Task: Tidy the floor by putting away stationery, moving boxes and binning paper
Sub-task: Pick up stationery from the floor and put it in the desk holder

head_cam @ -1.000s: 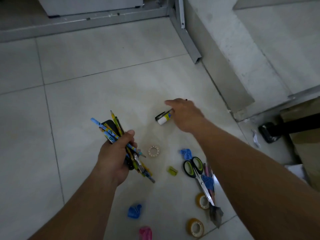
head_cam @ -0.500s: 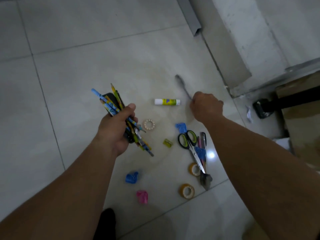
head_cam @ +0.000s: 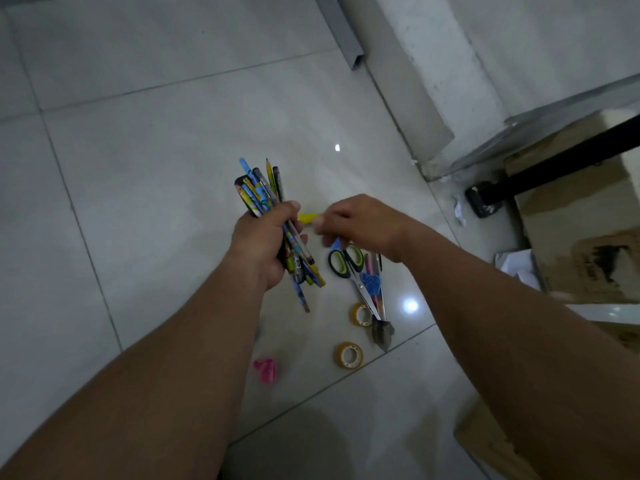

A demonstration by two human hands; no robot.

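A person is looking down at their own two bare arms reaching out over a pale tiled floor (head_cam: 166, 140). The left hand (head_cam: 266, 244) is gripping a bundle of pencils and pens (head_cam: 266, 192) in a closed fist, thumb wrapped over the front, with the tips sticking out above and below the fist. The right hand (head_cam: 356, 223) is hovering just beside the left, fingers curled, and pinching a small yellow item (head_cam: 306, 218) at its fingertips. Most of that item is hidden, so what it is cannot be told. It is sitting in the gap between the two hands, close to the left thumb. Just below the right hand, scissors (head_cam: 346, 263) with black and green handles are lying on the floor, blades pointing away from the hand towards the person. A few more pens (head_cam: 375, 271) and a blue clip (head_cam: 372, 282) are lying against the blades. Further below the right hand, two yellow tape rolls (head_cam: 348, 355) are lying flat near the blade tips. A pink item (head_cam: 266, 370) is lying on the floor under the left forearm. Well to the right of the right hand, a cardboard box (head_cam: 571, 216) is standing, with a scrap of crumpled white paper (head_cam: 460, 213) on the floor between the box and the hand.
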